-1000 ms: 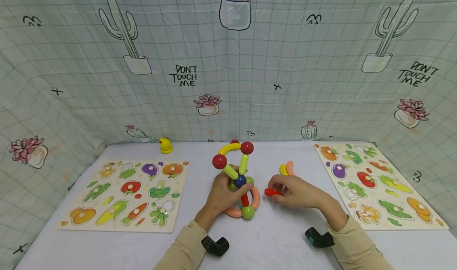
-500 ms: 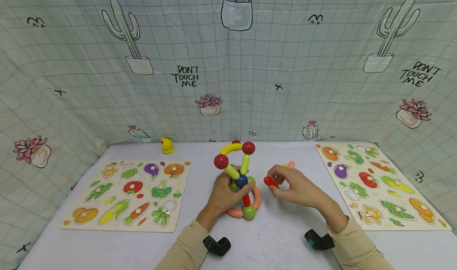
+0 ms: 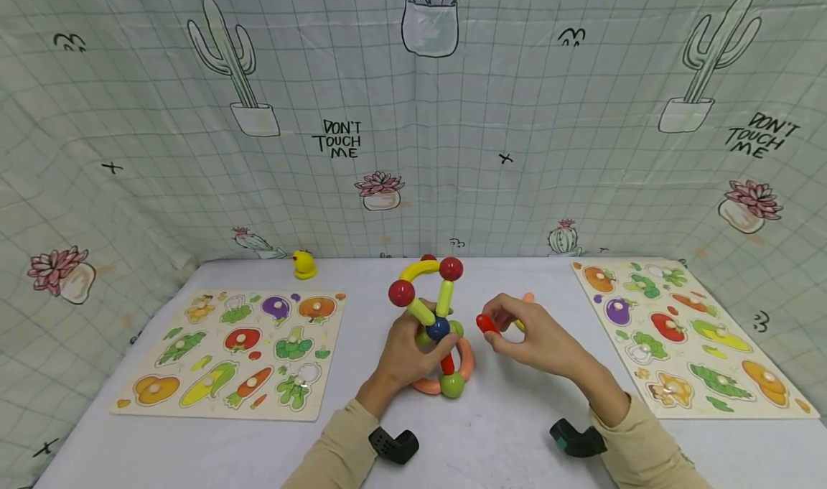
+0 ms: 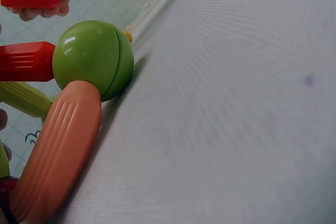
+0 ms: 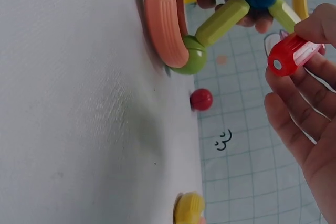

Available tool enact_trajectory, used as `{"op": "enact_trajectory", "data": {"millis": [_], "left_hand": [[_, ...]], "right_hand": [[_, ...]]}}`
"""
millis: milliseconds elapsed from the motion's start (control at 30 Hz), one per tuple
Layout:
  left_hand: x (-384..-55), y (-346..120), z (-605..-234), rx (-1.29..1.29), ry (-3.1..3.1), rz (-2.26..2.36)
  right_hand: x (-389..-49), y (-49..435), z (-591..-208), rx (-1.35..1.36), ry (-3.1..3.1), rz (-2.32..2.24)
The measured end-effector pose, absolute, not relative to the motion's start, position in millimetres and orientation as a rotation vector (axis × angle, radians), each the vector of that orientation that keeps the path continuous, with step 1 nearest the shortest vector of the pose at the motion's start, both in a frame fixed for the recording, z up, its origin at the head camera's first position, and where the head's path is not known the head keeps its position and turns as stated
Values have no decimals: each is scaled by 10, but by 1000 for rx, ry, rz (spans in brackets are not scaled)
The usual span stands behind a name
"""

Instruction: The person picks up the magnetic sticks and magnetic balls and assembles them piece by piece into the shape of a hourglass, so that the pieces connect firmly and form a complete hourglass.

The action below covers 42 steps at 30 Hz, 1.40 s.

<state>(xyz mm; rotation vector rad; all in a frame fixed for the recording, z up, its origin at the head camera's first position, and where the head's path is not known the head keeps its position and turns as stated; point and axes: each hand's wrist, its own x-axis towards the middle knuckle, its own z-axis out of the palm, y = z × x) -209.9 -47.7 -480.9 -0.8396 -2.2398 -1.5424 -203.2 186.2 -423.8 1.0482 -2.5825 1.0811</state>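
Observation:
My left hand grips a magnetic ball-and-stick model around its blue ball, thumb against the ball. Above it, light-green rods rise to red balls, linked by a yellow curved rod. The base, seen close in the left wrist view, has a green ball joined to a salmon curved rod and a red rod. To the model's right, my right hand pinches a short loose red rod between thumb and fingers; its round end faces the right wrist camera.
Vegetable puzzle boards lie at left and right. A yellow toy duck stands at the back left. Behind my right hand are a loose salmon piece and a yellow piece. A red ball sits on the table.
My right hand has raised the red rod, turned it from nearly level to slanting, and shifted it slightly. The left hand keeps its hold on the model. The head view has shifted a little.

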Motion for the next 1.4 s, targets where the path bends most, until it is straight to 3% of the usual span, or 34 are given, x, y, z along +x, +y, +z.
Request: {"op": "enact_trajectory", "data": {"millis": [500,767,1033,1400], "left_hand": [[-2086,-455,-4801,-786,-2266,-1563],[-1916,-457,-4520,-804,-2258,-1522],[-2084,-451,-4799,-806,-2254,-1515],[-2114,-478,-4836,-858,-2232,-1434]], "right_hand": [[-1940,1726,-4080,1014,-2544,1202],[-1826,1638,-3893,1039,-2422,1224],[-1942,1644,-4085,1064,-2428,1373],[-2004,1555,-4155,1060,-2361,1530]]}}
